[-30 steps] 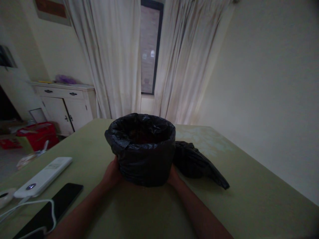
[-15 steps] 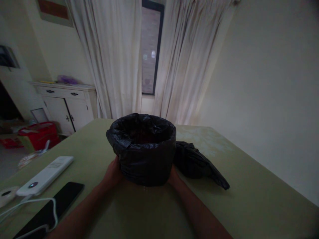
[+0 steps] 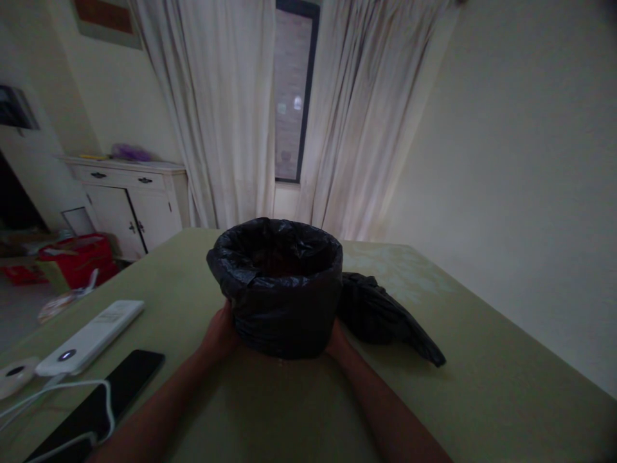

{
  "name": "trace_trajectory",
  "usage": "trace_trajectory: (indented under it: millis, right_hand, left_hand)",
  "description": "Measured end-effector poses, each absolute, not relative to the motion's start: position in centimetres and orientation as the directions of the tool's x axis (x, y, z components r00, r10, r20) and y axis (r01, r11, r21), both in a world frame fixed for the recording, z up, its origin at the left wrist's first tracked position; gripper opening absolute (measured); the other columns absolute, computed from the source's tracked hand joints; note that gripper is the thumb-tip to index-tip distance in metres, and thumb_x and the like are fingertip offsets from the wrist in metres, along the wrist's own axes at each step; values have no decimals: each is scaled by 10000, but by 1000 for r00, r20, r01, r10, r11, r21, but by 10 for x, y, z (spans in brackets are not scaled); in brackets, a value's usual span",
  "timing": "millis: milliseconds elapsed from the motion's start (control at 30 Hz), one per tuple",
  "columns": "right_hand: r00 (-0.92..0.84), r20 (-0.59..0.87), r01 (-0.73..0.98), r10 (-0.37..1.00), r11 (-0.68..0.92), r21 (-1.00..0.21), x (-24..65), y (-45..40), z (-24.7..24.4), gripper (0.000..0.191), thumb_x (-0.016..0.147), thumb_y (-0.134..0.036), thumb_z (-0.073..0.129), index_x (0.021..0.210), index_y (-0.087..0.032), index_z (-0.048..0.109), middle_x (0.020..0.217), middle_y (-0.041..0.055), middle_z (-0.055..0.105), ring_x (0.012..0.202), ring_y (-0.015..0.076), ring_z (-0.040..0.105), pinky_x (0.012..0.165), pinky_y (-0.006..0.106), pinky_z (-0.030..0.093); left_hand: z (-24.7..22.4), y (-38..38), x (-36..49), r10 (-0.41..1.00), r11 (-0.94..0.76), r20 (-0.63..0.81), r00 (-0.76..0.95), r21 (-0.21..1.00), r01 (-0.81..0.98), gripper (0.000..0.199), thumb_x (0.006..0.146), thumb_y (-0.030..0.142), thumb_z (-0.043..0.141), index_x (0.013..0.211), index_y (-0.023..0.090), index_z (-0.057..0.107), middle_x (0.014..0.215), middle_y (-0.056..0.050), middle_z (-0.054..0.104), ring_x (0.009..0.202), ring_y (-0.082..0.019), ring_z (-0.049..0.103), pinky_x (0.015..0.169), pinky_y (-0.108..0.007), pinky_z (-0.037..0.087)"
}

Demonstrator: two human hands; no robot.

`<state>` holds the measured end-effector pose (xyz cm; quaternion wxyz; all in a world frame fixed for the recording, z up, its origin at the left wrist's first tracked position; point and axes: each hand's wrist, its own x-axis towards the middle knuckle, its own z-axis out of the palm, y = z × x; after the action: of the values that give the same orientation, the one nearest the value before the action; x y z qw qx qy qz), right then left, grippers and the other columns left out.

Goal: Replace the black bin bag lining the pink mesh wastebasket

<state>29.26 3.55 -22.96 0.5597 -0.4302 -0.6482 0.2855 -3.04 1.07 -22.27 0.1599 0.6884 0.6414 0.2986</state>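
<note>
A round bin lined with a black plastic bag (image 3: 284,315) stands on the green table, its mouth facing up and the bag folded over its rim. My left hand (image 3: 222,331) is against its lower left side, and my right hand (image 3: 337,341) is against its lower right side. Both hold it between them, with most of the fingers hidden behind the bag. A crumpled black plastic bag (image 3: 385,315) lies on the table just right of the bin.
On the table (image 3: 193,263) at the left lie a white power bank (image 3: 91,337), a black phone (image 3: 110,399), a pale cable (image 3: 108,405) and a round white object (image 3: 17,379). Beyond are a white cabinet (image 3: 159,206), red bags (image 3: 81,260) and curtains (image 3: 231,116).
</note>
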Motion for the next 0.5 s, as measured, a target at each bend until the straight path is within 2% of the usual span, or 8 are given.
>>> trace_trajectory:
  millis: [200, 367, 500]
  right_hand:
    - [-47, 464, 161, 885, 465, -871, 297, 36, -228, 524, 883, -710, 792, 1150, -263, 854, 1212, 194, 833, 1287, 415, 760, 1223, 604, 553]
    - [-31, 446, 181, 894, 444, -878, 298, 34, -227, 408, 922, -640, 782, 1156, -313, 850, 1208, 149, 841, 1285, 388, 761, 1199, 561, 578]
    - [-19, 438, 205, 899, 432, -878, 298, 33, -225, 387, 920, -591, 792, 1143, -281, 851, 1191, 171, 837, 1301, 399, 752, 1195, 575, 580]
  left_hand:
    - [-221, 11, -29, 981, -100, 195, -21, 588, 803, 448, 914, 329, 591, 1337, 198, 658, 1421, -216, 787, 1303, -406, 767, 1066, -458, 604]
    - [-218, 12, -28, 988, -57, 149, -34, 569, 820, 415, 937, 234, 611, 1345, 211, 683, 1436, -199, 786, 1328, -363, 763, 1101, -432, 593]
    - [-212, 11, -26, 993, -43, 115, -24, 544, 838, 426, 963, 179, 606, 1383, 205, 672, 1521, -190, 742, 1418, -325, 720, 1184, -424, 549]
